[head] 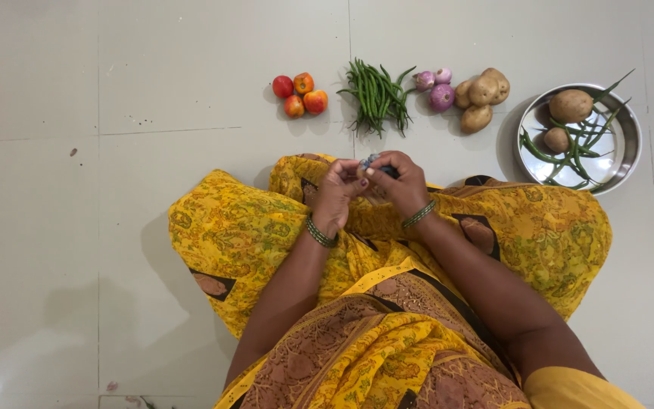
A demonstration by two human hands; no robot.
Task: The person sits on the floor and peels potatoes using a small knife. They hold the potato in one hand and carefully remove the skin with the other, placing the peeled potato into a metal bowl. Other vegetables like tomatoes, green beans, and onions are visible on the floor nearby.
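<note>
Head view, looking straight down: both hands meet over the lap, above the yellow cloth (228,235). The left hand (337,198) and right hand (401,182) are pressed together, fingers pinched on a small dark item (373,162) held between them; it is mostly hidden, and what it is can't be told. Each wrist carries green bangles.

Out on the floor (153,91), a row beyond the hands. Four tomatoes (300,95), red and orange, bunched tight. Next, one bundle of green beans (376,97), too many to count. Three purple onions (434,87) just beside that. Then four potatoes (481,94) in a heap, touching.

Far right, one steel bowl (628,144) holds two more potatoes and a scatter of beans, some poking over the rim.

Low down, the forearms run out of frame.
</note>
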